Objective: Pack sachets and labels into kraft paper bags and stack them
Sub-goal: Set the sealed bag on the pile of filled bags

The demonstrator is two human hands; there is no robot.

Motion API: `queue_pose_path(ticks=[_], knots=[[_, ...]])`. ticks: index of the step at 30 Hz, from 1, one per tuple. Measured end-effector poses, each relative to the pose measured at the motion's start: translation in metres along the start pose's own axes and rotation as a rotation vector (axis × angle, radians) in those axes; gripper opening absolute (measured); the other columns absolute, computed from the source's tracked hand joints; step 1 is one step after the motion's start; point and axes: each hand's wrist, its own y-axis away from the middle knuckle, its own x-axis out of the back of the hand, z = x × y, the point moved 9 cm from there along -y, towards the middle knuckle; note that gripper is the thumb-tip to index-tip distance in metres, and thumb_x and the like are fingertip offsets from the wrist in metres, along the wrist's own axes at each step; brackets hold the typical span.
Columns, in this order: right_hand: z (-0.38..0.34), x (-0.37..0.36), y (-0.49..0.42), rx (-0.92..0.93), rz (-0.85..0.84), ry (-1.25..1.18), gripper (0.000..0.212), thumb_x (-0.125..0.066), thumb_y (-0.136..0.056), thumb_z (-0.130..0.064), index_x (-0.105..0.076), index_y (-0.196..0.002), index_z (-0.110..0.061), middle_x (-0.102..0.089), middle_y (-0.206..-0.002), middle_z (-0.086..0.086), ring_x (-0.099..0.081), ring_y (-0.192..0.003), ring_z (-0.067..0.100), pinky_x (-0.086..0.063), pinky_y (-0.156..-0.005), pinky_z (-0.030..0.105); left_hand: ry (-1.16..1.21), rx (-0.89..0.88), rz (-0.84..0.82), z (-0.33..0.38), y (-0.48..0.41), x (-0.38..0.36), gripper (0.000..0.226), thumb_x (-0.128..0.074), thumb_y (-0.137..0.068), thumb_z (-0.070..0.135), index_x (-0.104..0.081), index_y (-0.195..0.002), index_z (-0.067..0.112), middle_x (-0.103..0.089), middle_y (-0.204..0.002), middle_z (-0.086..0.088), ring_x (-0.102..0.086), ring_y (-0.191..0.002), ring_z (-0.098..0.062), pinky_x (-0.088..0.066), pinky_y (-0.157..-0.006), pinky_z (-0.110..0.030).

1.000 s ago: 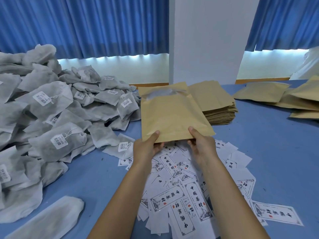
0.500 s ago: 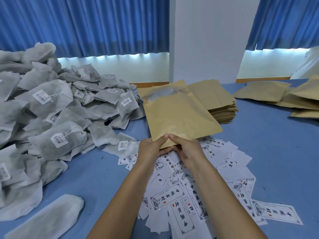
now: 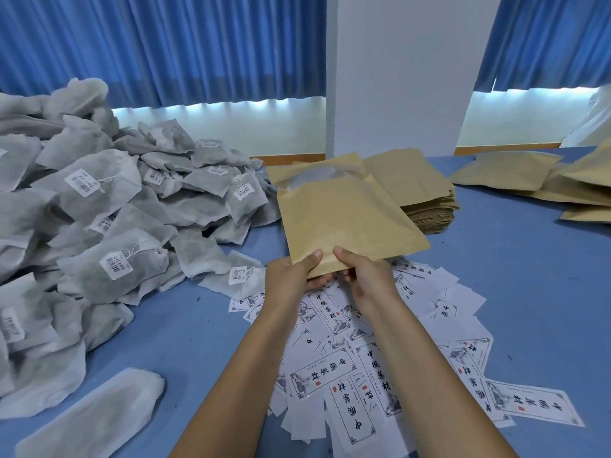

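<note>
Both hands hold one kraft paper bag by its near edge, above the blue table. My left hand pinches the near left corner, thumb on top. Close beside it, my right hand pinches the same edge. The bag tilts away from me with its mouth at the far end, where a grey sachet shows inside. White printed labels lie scattered under my forearms. A big heap of grey tagged sachets fills the left side.
A stack of flat kraft bags sits behind the held one. Filled kraft bags lie at the far right. One loose sachet lies near the front left. A white pillar and blue curtains stand behind the table.
My hands slid together from the bag's two near corners to its near left corner. The bag swung so that its right side points further right.
</note>
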Motion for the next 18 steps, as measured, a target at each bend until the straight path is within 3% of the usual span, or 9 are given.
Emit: queue_pose_path(ticks=[5,12,15,18], knots=[[-0.011,0.010,-0.004,0.074,0.036,-0.004,0.018,-0.073,-0.080,-0.002,-0.063,-0.094,-0.007,-0.068,-0.090,0.004,-0.062,-0.074,0.016,-0.049,-0.058,0.022,0.006,-0.003,0.033,0.003,-0.001,0.007,0.016,-0.069,-0.085,0.010,-0.064,-0.093,-0.003,-0.071,-0.063,-0.005,-0.067,-0.052,-0.018,-0.053,-0.048,-0.021],[-0.011,0.012,-0.004,0.043,0.039,-0.021,0.019,-0.073,-0.078,0.001,-0.060,-0.089,-0.007,-0.063,-0.079,0.003,-0.052,-0.057,0.014,-0.041,-0.042,0.017,0.006,0.004,0.037,0.001,0.000,0.008,0.016,-0.070,-0.085,0.010,-0.064,-0.091,-0.004,-0.072,-0.067,-0.007,-0.070,-0.057,-0.020,-0.053,-0.050,-0.020],[-0.012,0.011,-0.003,0.013,0.001,-0.058,0.019,-0.073,-0.080,-0.002,-0.062,-0.095,-0.008,-0.066,-0.083,0.002,-0.058,-0.065,0.012,-0.046,-0.049,0.018,0.009,-0.014,0.046,0.002,-0.001,0.009,0.014,-0.070,-0.085,0.011,-0.065,-0.090,-0.001,-0.072,-0.066,-0.004,-0.069,-0.055,-0.018,-0.053,-0.050,-0.020],[-0.019,0.022,-0.006,0.021,0.050,-0.124,0.020,-0.072,-0.080,-0.001,-0.062,-0.097,-0.006,-0.067,-0.090,0.003,-0.061,-0.072,0.011,-0.047,-0.055,0.018,0.030,-0.010,0.098,0.004,-0.005,0.020,0.013,-0.069,-0.085,0.012,-0.066,-0.090,0.001,-0.073,-0.078,-0.007,-0.067,-0.053,-0.015,-0.054,-0.051,-0.019]])
